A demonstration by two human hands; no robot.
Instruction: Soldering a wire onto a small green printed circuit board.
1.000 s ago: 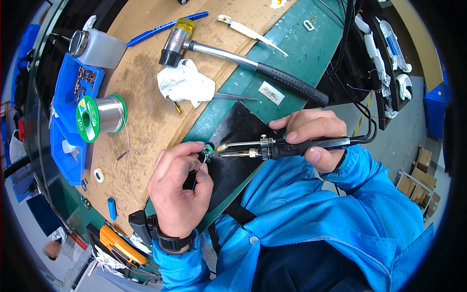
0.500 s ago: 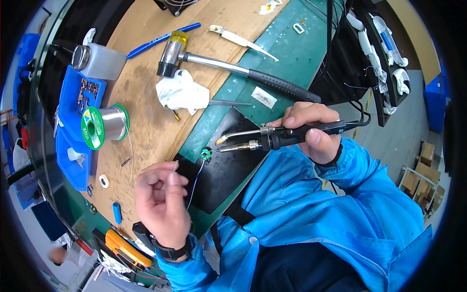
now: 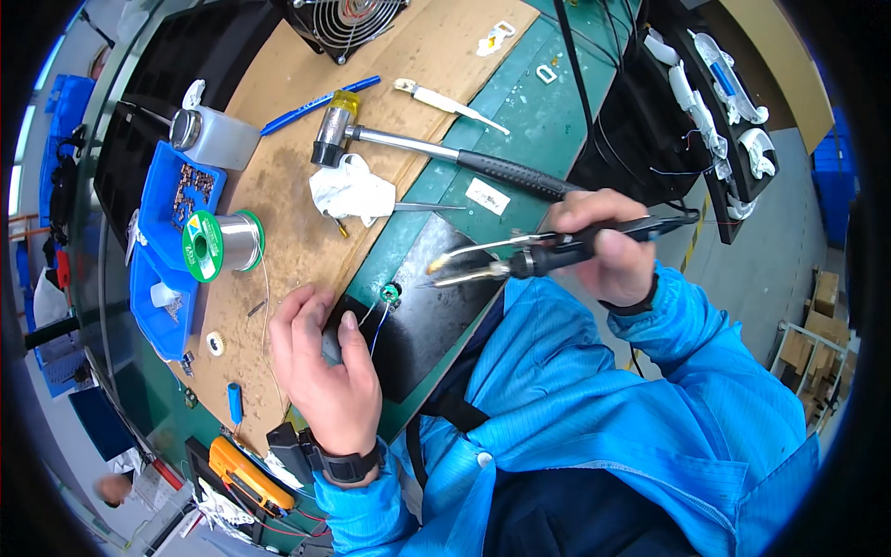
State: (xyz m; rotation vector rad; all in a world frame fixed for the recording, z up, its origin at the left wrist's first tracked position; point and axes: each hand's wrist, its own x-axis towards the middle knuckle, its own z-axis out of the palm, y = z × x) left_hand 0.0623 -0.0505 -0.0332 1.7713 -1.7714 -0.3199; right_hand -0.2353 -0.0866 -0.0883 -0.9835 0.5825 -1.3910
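Observation:
My right hand (image 3: 613, 246) is closed round the black handle of a soldering iron (image 3: 534, 260). Two metal prongs run from its front, the upper one with a yellowish tip, both pointing left. Just left of these tips, apart from them, a small round green circuit board (image 3: 391, 294) lies on a black mat (image 3: 422, 320). A blue wire (image 3: 379, 332) and a paler thin strand trail from the board. Beside it rests my left hand (image 3: 329, 371), thumb and fingers apart across the edge of mat and cardboard. Whether something thin lies under its fingertips is unclear.
A solder wire spool (image 3: 223, 243), blue parts bins (image 3: 167, 302) and a metal-capped bottle (image 3: 215, 137) stand at left. Farther back lie a hammer (image 3: 418, 148), white cloth (image 3: 353, 192), blue pen (image 3: 320, 105) and fan (image 3: 348, 23). An orange meter (image 3: 249, 473) sits near lower left.
The iron's tips have drawn away from the green board, to the right. My left hand has come down beside the board and its fingers have spread. The view has shifted slightly.

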